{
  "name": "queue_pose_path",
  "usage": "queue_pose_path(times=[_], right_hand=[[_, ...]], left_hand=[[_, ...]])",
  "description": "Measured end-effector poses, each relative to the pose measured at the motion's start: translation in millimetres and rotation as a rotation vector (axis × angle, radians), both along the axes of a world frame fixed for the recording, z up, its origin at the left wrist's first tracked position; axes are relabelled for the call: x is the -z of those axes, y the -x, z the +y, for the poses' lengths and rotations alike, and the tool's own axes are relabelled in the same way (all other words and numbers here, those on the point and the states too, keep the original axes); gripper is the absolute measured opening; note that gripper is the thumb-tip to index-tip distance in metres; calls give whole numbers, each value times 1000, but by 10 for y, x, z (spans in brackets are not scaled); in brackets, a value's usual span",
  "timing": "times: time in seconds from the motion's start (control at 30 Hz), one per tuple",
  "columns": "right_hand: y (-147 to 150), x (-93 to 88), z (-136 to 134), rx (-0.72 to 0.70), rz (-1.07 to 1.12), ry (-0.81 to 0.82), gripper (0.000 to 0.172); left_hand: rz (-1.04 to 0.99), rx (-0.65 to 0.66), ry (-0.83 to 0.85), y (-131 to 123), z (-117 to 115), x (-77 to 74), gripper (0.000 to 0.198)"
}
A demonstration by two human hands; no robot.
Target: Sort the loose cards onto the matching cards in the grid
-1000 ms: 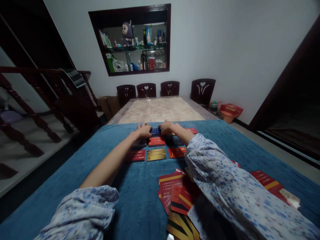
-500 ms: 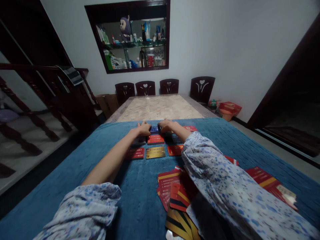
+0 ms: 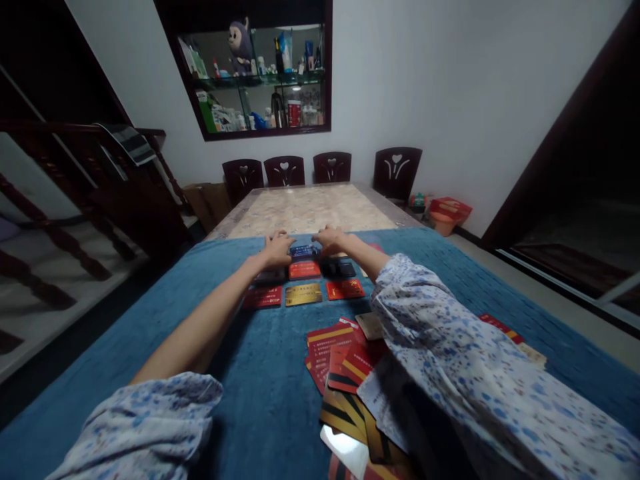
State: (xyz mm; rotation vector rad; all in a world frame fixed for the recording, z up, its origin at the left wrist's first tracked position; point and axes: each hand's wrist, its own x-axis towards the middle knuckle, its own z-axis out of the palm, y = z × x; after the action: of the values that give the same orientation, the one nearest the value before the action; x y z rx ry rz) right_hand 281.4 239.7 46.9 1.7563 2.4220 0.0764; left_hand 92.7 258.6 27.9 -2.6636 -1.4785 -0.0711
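Note:
A blue card [image 3: 304, 251] lies in the far row of a card grid on the blue cloth. My left hand [image 3: 277, 249] is at its left edge, fingers apart; I cannot tell whether the thumb touches it. Just off its right edge my right hand [image 3: 331, 240] is spread, its palm over cards it partly hides. Nearer me are a bright red card [image 3: 304, 270] and a dark card [image 3: 340, 269]. The front row holds a dark red card [image 3: 263, 297], a gold card [image 3: 303, 294] and a red card [image 3: 345, 289].
A loose heap of red, gold and white cards [image 3: 345, 400] lies under my right forearm. More red cards [image 3: 500, 327] are farther right on the blue cloth [image 3: 250, 400]. Dark chairs [image 3: 397, 170] line the table's far end, below a wall cabinet [image 3: 260, 80].
My hands have moved slightly apart from the sides of the blue card, which shows more fully. The whole view has shifted a little, uncovering more of the card heap.

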Motion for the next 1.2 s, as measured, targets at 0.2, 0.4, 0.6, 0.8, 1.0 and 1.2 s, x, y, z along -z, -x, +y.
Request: queue_pose_path(times=[0.2,0.4,0.6,0.8,1.0,1.2], right_hand=[[-161,-79,-282,-35,74,-90,41],[-263,-153,-697,-104,121,-169,24],[-330,-151,-1179,-138,148,-229,20],[-448,-60,-1609,-155,207,-273,17],[-604,53,-1944,-175,275,-281,16],[-606,33,-2159,-197,322,-269,12]], left_hand=[[-159,79,-136,65,-284,18,41],[-278,203,-226,34,-607,117,33],[-322,260,-269,-28,-947,193,30],[-353,312,-269,-71,-1233,281,25],[-377,372,-256,-112,-1505,347,25],[-409,418,-161,-139,-1814,303,21]])
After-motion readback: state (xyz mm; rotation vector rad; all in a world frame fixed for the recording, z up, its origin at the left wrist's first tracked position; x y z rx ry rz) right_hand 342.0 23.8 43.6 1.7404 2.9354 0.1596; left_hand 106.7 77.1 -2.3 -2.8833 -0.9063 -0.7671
